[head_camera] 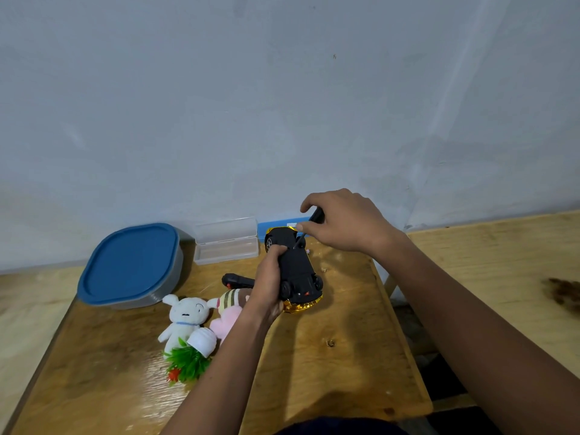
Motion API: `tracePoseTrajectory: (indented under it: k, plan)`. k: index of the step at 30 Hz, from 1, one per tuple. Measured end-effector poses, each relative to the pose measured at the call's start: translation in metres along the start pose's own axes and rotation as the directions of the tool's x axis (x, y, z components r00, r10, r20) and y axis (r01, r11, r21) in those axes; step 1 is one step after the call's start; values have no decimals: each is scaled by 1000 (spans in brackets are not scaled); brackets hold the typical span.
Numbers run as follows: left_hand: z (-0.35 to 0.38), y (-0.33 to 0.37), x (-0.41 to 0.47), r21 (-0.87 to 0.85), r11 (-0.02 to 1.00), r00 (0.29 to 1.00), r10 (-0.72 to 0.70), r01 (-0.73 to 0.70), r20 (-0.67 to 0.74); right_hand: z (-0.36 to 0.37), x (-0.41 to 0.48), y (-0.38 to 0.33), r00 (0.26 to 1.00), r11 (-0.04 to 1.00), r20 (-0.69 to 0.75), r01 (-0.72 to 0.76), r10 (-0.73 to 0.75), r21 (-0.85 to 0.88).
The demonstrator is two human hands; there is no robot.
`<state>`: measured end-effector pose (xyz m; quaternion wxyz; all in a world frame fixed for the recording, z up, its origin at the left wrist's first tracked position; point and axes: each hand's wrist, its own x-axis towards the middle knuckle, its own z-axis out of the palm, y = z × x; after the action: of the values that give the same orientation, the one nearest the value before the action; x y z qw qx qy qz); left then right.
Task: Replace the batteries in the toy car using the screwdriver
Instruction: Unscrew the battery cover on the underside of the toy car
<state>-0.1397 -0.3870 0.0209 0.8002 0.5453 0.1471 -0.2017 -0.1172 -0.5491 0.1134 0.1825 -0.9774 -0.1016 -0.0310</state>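
A gold toy car lies upside down on the wooden table, its black underside and wheels facing up. My left hand grips the car along its left side and holds it steady. My right hand is closed around the black handle of a screwdriver. The thin metal shaft slants down and its tip touches the car's underside near the far end. The battery cover is too small to make out.
A grey container with a blue lid stands at the back left. A clear plastic case sits by the wall. A black remote control, two plush toys and a tipped small potted plant lie left of the car.
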Motion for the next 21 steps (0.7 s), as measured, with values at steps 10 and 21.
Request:
tracePoseTrajectory:
  k: [10,21]
  plan:
    - [-1,-1,2,-28,1000,1000,0,1,12,3,2,1,1000,993,-4,25,-24,113]
    - [-2,-2,6,-8,1000,1000,-13,13,7,2,3,2,1000,1000,-3,-19,19,-1]
